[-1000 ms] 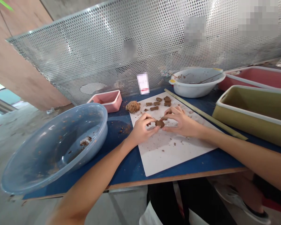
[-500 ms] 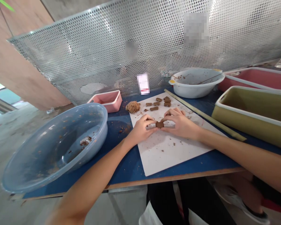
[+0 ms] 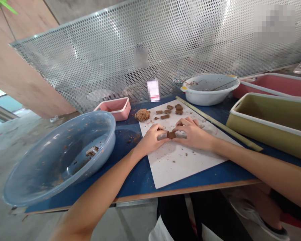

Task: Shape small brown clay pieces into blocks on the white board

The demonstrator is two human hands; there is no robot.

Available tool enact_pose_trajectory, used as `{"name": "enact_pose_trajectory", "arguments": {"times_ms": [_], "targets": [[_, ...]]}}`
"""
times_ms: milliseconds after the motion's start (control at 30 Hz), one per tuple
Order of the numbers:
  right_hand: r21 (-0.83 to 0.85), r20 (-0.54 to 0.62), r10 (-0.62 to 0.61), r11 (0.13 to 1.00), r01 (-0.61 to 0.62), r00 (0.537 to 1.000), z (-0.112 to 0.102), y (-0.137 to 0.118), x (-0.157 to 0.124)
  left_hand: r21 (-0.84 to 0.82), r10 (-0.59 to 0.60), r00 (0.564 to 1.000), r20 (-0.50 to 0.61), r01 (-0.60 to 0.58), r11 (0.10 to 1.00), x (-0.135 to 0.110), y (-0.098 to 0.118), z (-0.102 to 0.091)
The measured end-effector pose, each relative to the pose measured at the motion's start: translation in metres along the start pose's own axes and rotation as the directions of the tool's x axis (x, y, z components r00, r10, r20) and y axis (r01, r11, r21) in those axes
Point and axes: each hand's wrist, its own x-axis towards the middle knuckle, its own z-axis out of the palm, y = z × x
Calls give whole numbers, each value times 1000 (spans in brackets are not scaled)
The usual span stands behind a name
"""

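Note:
Between the fingertips of both hands is a small piece of brown clay [image 3: 171, 135], held just over a white board [image 3: 170, 170]. My left hand [image 3: 152, 138] pinches its left side with thumb and fingers. From the right, my right hand [image 3: 190, 133] pinches the same piece. Beyond the hands, several small clay pieces [image 3: 164, 116] lie on the board, some shaped like short bars. A rough lump of clay [image 3: 142, 114] sits at the board's far left corner. Crumbs are scattered over the board.
A large blue basin [image 3: 62, 157] stands tilted at the left, with a small pink tub [image 3: 117, 110] behind it. A bamboo stick [image 3: 215, 122] lies along the board's right side. Beyond it are a white basin [image 3: 208, 95] and a green trough [image 3: 271, 124]. Perforated metal [image 3: 102, 60] rises behind the table.
Both hands stay in nearly the same place, still pinching the clay piece, with only slight finger shifts. The other clay pieces and containers have not moved.

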Motion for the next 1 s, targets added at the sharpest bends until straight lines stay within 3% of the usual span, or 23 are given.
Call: {"name": "enact_pose_trajectory", "arguments": {"times_ms": [400, 733, 1000], "targets": [[17, 32, 6, 1000, -7, 999, -9, 0, -1, 9, -9, 999, -33, 9, 1000, 0, -3, 0], [18, -28, -51, 998, 52, 998, -6, 5, -2, 15, 9, 997, -83, -8, 1000, 0, 1, -1], [27, -63, -70, 997, 72, 996, -9, 2, -2, 22, 39, 997, -60, -38, 999, 1, 1, -1]]}}
